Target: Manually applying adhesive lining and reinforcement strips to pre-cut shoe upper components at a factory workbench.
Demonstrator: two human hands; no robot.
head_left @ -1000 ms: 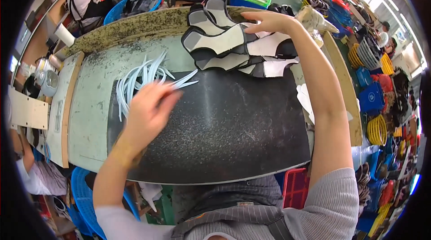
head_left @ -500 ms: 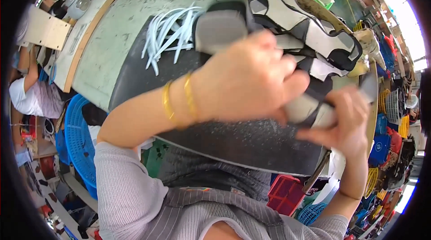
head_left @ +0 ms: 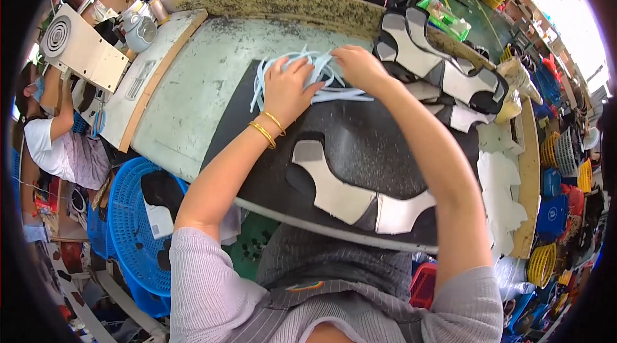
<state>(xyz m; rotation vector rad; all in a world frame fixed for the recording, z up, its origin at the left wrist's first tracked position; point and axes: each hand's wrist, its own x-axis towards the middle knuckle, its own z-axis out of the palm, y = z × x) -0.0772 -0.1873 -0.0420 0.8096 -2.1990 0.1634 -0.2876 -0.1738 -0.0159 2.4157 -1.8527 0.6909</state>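
A loose bunch of light blue strips [head_left: 347, 94] lies at the far edge of a black mat [head_left: 385, 144]. My left hand [head_left: 287, 89] rests over the bunch with its fingers apart, and part of the strips is hidden beneath it. On the other side of the bunch, my right hand [head_left: 361, 70] has its fingers closed on a strip. Nearer to me, a curved shoe upper piece [head_left: 344, 198], off-white with grey ends and black edging, lies on the mat. My right forearm covers its right end.
More shoe upper pieces [head_left: 411, 54] are stacked at the back right. White cut sheets [head_left: 500, 195] hang over the right edge. A blue basket [head_left: 144, 214] stands at left. Beyond it, a person [head_left: 61, 137] sits by a cream machine [head_left: 83, 47]. A raised board [head_left: 276, 6] borders the table's back.
Both hands have left the shoe upper piece, which now lies on the mat. They have moved to the light blue strips, and the view has shifted.
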